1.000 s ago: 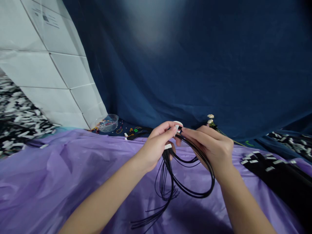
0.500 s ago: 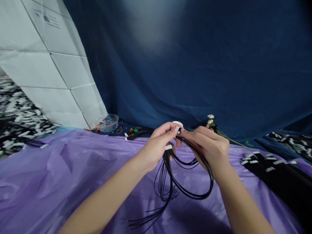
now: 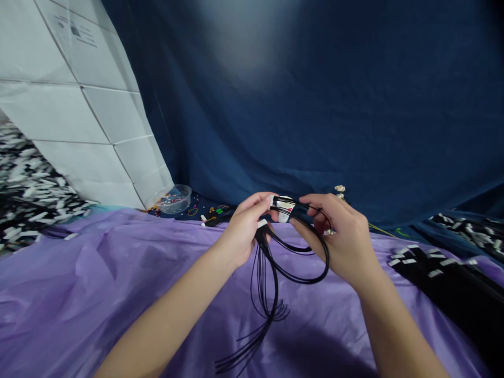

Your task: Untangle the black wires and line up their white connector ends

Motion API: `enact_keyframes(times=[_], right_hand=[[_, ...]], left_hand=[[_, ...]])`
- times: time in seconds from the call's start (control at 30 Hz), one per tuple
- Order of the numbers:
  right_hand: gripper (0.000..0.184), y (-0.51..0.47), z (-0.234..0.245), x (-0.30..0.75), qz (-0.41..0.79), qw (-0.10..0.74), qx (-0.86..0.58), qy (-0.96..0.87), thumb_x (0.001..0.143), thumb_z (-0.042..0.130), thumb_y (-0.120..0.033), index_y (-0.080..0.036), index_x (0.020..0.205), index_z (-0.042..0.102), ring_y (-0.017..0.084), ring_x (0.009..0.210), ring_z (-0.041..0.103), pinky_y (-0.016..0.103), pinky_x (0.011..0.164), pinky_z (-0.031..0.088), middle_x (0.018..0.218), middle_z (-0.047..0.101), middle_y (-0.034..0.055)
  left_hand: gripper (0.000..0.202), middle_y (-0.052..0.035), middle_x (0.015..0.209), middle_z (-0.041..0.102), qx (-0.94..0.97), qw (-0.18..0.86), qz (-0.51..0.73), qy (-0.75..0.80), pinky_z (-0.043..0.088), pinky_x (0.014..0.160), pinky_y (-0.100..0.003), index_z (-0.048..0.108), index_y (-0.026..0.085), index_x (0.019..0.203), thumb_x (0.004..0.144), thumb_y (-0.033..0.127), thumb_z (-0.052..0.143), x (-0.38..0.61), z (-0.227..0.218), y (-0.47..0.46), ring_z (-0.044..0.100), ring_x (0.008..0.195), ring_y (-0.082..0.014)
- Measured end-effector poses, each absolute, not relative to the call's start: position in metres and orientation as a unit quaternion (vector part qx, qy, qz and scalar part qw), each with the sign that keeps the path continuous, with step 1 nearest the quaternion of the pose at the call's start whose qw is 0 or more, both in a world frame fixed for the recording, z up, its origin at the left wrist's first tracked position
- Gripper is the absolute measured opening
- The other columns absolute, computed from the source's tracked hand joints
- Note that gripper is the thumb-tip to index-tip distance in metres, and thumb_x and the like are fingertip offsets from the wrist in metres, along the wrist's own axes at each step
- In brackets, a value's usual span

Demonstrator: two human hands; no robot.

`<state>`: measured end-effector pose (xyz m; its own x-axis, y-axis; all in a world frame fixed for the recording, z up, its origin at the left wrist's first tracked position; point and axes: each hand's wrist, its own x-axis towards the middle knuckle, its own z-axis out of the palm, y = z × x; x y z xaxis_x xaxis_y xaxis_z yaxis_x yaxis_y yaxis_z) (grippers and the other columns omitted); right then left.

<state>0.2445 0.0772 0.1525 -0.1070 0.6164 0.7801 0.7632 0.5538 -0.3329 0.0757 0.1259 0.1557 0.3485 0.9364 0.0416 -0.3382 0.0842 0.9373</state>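
The black wires point(image 3: 261, 251) hang looped above the purple sheet point(image 3: 98, 273), light and limp, likely best gripped near the white connector point(image 3: 262, 223). The left hand point(image 3: 242, 233) pinches them there; the right hand point(image 3: 346, 239) curls round the loop.

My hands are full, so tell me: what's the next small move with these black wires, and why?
Probably gather the loose tails into the loop: left hand and right hand pinch the black wires above, but the tails hang splayed over the purple sheet.
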Motion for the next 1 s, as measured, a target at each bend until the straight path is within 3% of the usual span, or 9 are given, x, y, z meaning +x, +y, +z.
enact_keyframes(times=[0.1,0.23,0.37,0.43,0.57,0.63,0.8,1.0], right_hand=[[0.027,0.076,0.156,0.242,-0.090,0.513,-0.478,-0.707,0.070,0.079,-0.028,-0.017,0.089,0.064,0.010,0.065,0.050,0.022,0.057,0.044,0.087,0.057,0.0026],[0.024,0.072,0.158,0.239,-0.148,0.538,-0.492,-0.668,0.067,0.082,-0.029,-0.016,0.066,0.061,0.013,0.071,0.052,0.027,0.066,0.041,0.077,0.058,0.0027],[0.037,0.062,0.161,0.239,-0.012,0.513,-0.501,-0.696,0.074,0.076,-0.029,-0.016,0.053,0.049,0.008,0.055,0.042,0.024,0.051,0.031,0.064,0.052,-0.0008],[0.037,0.056,0.162,0.239,0.070,0.472,-0.519,-0.709,0.077,0.073,-0.030,-0.016,0.054,0.047,0.007,0.052,0.038,0.024,0.047,0.027,0.059,0.047,-0.0024],[0.009,0.050,0.164,0.236,0.199,0.376,-0.535,-0.730,0.081,0.068,-0.028,-0.022,0.080,0.062,0.007,0.049,0.038,0.021,0.045,0.028,0.055,0.045,-0.0062],[0.003,0.050,0.164,0.232,0.225,0.359,-0.524,-0.739,0.082,0.065,-0.025,-0.022,0.081,0.064,0.007,0.052,0.041,0.020,0.047,0.031,0.058,0.050,-0.0060],[0.009,0.056,0.157,0.223,0.272,0.364,-0.483,-0.748,0.084,0.062,-0.023,-0.021,0.077,0.067,0.007,0.059,0.049,0.018,0.051,0.036,0.067,0.061,-0.0042],[0.014,0.065,0.148,0.218,0.279,0.388,-0.464,-0.746,0.085,0.059,-0.023,-0.017,0.073,0.064,0.007,0.055,0.045,0.019,0.049,0.032,0.061,0.055,-0.0032]], left_hand=[[0.018,0.0015,0.065,0.052,0.456,0.663,0.500,0.320,0.034,0.038,-0.015,0.063,0.018,0.095,0.086,0.032,0.058,0.074,0.157,0.128,0.047,0.049,-0.0078],[0.018,0.0017,0.066,0.052,0.432,0.662,0.519,0.325,0.035,0.041,-0.017,0.063,0.018,0.096,0.085,0.032,0.060,0.074,0.155,0.130,0.046,0.049,-0.0077],[0.017,0.0017,0.066,0.053,0.423,0.659,0.527,0.331,0.035,0.042,-0.018,0.064,0.019,0.094,0.084,0.032,0.061,0.075,0.154,0.131,0.046,0.049,-0.0075],[0.018,0.0020,0.067,0.053,0.422,0.657,0.528,0.333,0.034,0.041,-0.018,0.064,0.019,0.096,0.084,0.032,0.061,0.075,0.154,0.131,0.047,0.047,-0.0071],[0.018,0.0024,0.066,0.054,0.427,0.653,0.529,0.334,0.034,0.041,-0.017,0.064,0.019,0.096,0.084,0.031,0.061,0.076,0.155,0.129,0.047,0.047,-0.0065],[0.019,0.0026,0.066,0.054,0.435,0.646,0.530,0.335,0.034,0.040,-0.017,0.064,0.019,0.096,0.084,0.032,0.060,0.077,0.155,0.127,0.048,0.047,-0.0068],[0.022,0.0020,0.065,0.054,0.454,0.628,0.534,0.339,0.036,0.041,-0.017,0.063,0.019,0.098,0.084,0.035,0.060,0.080,0.155,0.122,0.048,0.049,-0.0080],[0.022,0.0021,0.064,0.054,0.459,0.620,0.536,0.344,0.037,0.040,-0.017,0.061,0.018,0.099,0.085,0.035,0.060,0.082,0.157,0.121,0.047,0.048,-0.0083]])
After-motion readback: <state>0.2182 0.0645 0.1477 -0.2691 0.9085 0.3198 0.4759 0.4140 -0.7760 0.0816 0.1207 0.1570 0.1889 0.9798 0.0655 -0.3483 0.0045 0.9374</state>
